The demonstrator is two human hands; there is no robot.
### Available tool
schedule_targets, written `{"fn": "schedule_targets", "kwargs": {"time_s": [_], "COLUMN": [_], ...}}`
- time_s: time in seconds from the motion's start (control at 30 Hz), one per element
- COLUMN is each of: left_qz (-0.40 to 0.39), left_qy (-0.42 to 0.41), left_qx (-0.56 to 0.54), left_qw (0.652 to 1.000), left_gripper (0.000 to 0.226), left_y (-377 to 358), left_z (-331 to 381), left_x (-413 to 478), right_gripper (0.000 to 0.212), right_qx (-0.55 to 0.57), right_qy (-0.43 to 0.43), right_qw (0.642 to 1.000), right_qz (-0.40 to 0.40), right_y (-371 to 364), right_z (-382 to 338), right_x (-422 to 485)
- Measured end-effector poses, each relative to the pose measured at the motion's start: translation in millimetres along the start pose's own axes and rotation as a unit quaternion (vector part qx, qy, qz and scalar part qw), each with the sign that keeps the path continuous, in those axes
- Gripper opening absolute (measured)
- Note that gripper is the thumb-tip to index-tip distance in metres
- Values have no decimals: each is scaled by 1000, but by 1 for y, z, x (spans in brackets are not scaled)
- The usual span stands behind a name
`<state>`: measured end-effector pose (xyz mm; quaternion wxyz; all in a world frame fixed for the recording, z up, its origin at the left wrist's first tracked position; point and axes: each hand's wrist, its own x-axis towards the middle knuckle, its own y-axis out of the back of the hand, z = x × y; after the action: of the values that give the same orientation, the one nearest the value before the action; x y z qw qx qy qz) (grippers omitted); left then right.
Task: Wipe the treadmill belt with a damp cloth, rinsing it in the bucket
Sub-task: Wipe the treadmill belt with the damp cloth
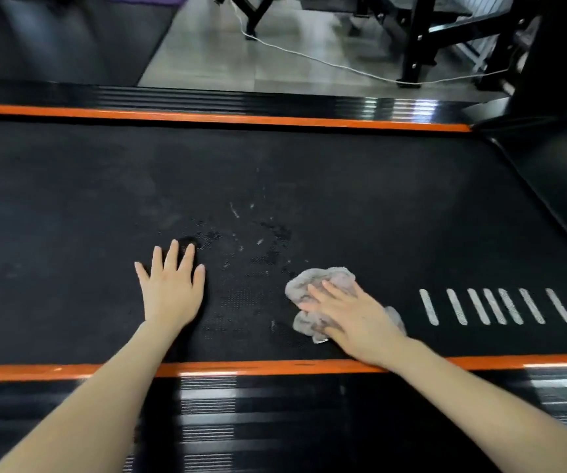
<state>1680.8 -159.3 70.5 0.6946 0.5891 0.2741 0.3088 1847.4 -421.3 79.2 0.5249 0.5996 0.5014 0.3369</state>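
Black textured treadmill belt [309,172] runs between two orange edge strips [207,117]. My left hand [171,288] lies flat on it, fingers spread; my right hand [353,315] presses one crumpled grey cloth [312,281] onto it with straight fingers, beside seven white stripes [495,306].

Black belt [309,172] with white slanted stripes [493,306] — orange trim [207,118] along ribbed black rails [207,97]; cloth [323,285] pale grey.

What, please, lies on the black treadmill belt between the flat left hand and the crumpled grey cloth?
In the head view, only bare black treadmill belt separates the left hand from the crumpled grey cloth, with damp patches and pale specks.
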Motion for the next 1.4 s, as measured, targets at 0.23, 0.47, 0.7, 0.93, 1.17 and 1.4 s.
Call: {"fn": "schedule_targets", "kwargs": {"time_s": [0.23, 0.47, 0.7, 0.93, 1.17, 1.4], "left_qz": [36, 22, 18, 18, 18, 34], "left_qy": [-2, -5, 0, -3, -7, -6], "left_qx": [1, 1, 1, -3, -8, -15], "left_qw": [999, 1000, 1000, 1000, 1000, 999], "left_gripper": [49, 54, 61, 65, 50, 51], "left_y": [-13, -13, -14, -10, -13, -18], "left_z": [-4, -7, -6, -5, -11, -8], "left_x": [3, 1, 3, 4, 4, 4], "right_gripper": [38, 46, 27, 45, 56, 43], "right_qx": [-13, 32, 45, 24, 65, -61], "right_qy": [-337, 93, -282, -51, 26, 113], "right_qw": [930, 995, 947, 997, 997, 991], "right_qz": [143, 26, 147, 54, -27, -46], "right_y": [28, -6, 57, 19, 12, 22], "right_z": [36, -68, 59, -62, -70, -39], "right_x": [99, 99, 189, 224, 99, 15]}}
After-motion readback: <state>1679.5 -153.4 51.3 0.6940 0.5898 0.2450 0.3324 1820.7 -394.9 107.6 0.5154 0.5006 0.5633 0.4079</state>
